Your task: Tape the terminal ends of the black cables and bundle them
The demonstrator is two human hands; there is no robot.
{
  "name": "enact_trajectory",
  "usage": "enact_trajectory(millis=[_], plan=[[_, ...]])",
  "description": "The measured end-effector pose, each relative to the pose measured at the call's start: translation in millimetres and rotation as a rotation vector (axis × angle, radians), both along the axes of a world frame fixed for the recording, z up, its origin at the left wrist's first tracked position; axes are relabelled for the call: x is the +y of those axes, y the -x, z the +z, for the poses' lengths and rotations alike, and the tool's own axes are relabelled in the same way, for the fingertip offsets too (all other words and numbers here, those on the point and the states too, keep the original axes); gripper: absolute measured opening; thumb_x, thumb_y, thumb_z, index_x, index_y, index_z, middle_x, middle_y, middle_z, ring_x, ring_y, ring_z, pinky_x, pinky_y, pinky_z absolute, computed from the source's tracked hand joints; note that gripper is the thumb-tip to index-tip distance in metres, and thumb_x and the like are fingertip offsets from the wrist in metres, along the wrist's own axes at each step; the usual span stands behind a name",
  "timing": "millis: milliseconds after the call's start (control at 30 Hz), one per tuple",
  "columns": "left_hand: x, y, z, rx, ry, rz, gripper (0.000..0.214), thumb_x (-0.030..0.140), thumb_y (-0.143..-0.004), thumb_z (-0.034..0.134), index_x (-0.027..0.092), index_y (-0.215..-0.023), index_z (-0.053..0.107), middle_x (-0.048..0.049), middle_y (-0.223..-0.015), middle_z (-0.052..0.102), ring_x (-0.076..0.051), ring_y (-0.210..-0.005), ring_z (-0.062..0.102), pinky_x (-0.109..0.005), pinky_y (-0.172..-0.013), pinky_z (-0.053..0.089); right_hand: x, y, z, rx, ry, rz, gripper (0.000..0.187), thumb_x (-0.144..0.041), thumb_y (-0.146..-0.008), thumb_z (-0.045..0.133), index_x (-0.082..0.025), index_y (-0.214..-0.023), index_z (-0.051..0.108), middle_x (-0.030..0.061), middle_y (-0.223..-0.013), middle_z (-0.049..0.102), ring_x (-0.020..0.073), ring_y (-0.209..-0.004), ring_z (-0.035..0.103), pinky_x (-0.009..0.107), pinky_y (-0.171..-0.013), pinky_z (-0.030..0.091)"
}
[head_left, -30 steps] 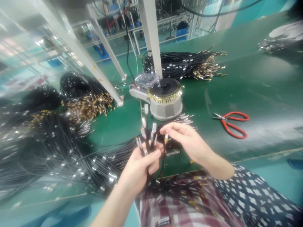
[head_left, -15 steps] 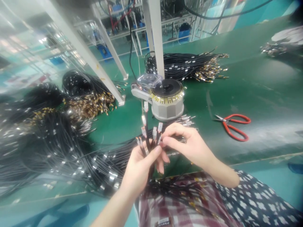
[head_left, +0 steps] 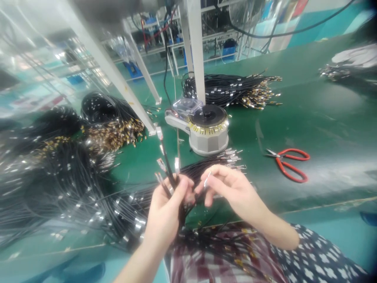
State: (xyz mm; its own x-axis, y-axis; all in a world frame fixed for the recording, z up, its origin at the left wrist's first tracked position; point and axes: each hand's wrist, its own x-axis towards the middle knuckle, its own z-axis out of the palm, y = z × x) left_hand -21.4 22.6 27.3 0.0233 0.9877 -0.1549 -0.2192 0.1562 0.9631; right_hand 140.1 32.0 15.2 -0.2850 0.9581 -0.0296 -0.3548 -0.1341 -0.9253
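My left hand is closed round a small bunch of thin black cables whose silver-tipped ends stick up and fan out above my fingers. My right hand sits just to the right, its thumb and fingers pinched on a single cable end with a silver tip. The two hands nearly touch. The cables run down from the hands onto my lap, over a checked cloth.
A grey round tape dispenser stands just beyond my hands. Red-handled scissors lie to the right on the green table. Piles of black cables with gold ends lie at the left and far centre. White frame posts rise behind.
The bunch in my left hand has tilted to the left. My right hand has drawn one cable end away from the bunch and lowered slightly.
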Motion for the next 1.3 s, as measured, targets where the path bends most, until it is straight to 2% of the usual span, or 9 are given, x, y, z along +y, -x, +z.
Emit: enact_trajectory(millis=[167,433,533,633,733,833,933,1133,1300], plan=[[-0.7,-1.4,-0.9,-0.032,0.037,-0.041,0.022,0.035,-0.085,0.068,0.016,-0.075,0.064,0.0003,-0.063,0.061,-0.011,-0.061,0.055,-0.022,-0.062,0.043,-1.7,10.8,-6.8,0.082,0.058,-0.088,0.019,-0.036,-0.090,0.063,-0.018,-0.088,0.058,-0.0008,-0.077,0.070,0.0088,-0.055,0.066,0.022,-0.059,0.052],[-0.1,2.7,6.6,-0.152,0.053,-0.124,0.039,0.052,-0.081,0.067,0.015,-0.068,0.066,0.0030,-0.047,0.047,-0.009,-0.047,0.040,-0.023,-0.054,0.036,-6.5,15.9,-16.5,0.104,0.145,-0.160,0.022,-0.043,-0.093,0.057,-0.021,-0.094,0.054,-0.0005,-0.080,0.072,0.0093,-0.058,0.067,0.020,-0.058,0.045],[1.9,7.2,16.8,-0.261,0.037,-0.100,0.066,0.081,-0.066,0.057,0.016,-0.062,0.063,0.0052,-0.041,0.033,-0.011,-0.044,0.034,-0.025,-0.046,0.034,-5.9,16.1,-18.0,0.122,0.163,-0.203,0.024,-0.044,-0.092,0.057,-0.020,-0.093,0.056,0.0003,-0.078,0.072,0.0103,-0.057,0.066,0.021,-0.057,0.045],[1.9,9.7,24.6,-0.290,0.007,-0.075,0.079,0.092,-0.044,0.058,0.017,-0.069,0.065,0.0054,-0.043,0.034,-0.011,-0.040,0.032,-0.023,-0.035,0.029,-7.9,19.8,-16.6,0.106,0.106,-0.252,0.024,-0.044,-0.092,0.057,-0.020,-0.094,0.057,-0.0001,-0.076,0.070,0.0100,-0.056,0.065,0.022,-0.058,0.047],[0.4,9.2,24.8,-0.262,0.031,-0.095,0.076,0.083,-0.037,0.072,0.019,-0.078,0.065,0.0057,-0.047,0.039,-0.011,-0.041,0.035,-0.023,-0.032,0.032,-15.1,27.0,-14.0,0.042,0.034,-0.218,0.023,-0.042,-0.093,0.056,-0.019,-0.093,0.057,-0.0004,-0.079,0.068,0.0093,-0.053,0.063,0.023,-0.057,0.049],[-1.0,8.7,20.2,-0.152,0.089,-0.087,0.046,0.054,-0.056,0.085,0.019,-0.077,0.062,0.0082,-0.047,0.038,-0.007,-0.040,0.031,-0.017,-0.034,0.027,-23.9,34.1,-14.4,-0.064,-0.029,-0.079,0.021,-0.038,-0.096,0.051,-0.018,-0.090,0.057,0.0003,-0.082,0.065,0.0095,-0.056,0.062,0.024,-0.059,0.049],[-0.8,9.2,17.3,-0.058,0.089,-0.056,0.026,0.032,-0.069,0.082,0.017,-0.077,0.063,0.0099,-0.046,0.035,-0.003,-0.038,0.025,-0.015,-0.035,0.021,-29.3,36.2,-18.6,-0.279,-0.150,0.008,0.020,-0.032,-0.097,0.049,-0.018,-0.086,0.059,0.0008,-0.082,0.062,0.0116,-0.065,0.060,0.026,-0.068,0.050],[4.4,6.8,17.2,0.108,0.226,-0.184,0.039,0.032,-0.066,0.083,0.015,-0.100,0.074,-0.0012,-0.071,0.063,-0.001,-0.037,0.034,-0.017,-0.033,0.020,-29.9,25.6,-19.7,-0.462,-0.243,0.166,0.022,-0.026,-0.100,0.042,-0.018,-0.092,0.062,0.0022,-0.083,0.064,0.0143,-0.072,0.060,0.027,-0.071,0.048],[4.3,1.9,14.9,0.181,0.272,-0.267,0.023,0.032,-0.066,0.082,0.013,-0.078,0.075,0.0035,-0.047,0.051,-0.004,-0.035,0.035,-0.018,-0.034,0.023,-29.0,15.2,-16.2,-0.577,-0.342,0.269,0.020,-0.021,-0.097,0.043,-0.017,-0.092,0.063,0.0044,-0.084,0.067,0.0170,-0.076,0.063,0.029,-0.073,0.050]])
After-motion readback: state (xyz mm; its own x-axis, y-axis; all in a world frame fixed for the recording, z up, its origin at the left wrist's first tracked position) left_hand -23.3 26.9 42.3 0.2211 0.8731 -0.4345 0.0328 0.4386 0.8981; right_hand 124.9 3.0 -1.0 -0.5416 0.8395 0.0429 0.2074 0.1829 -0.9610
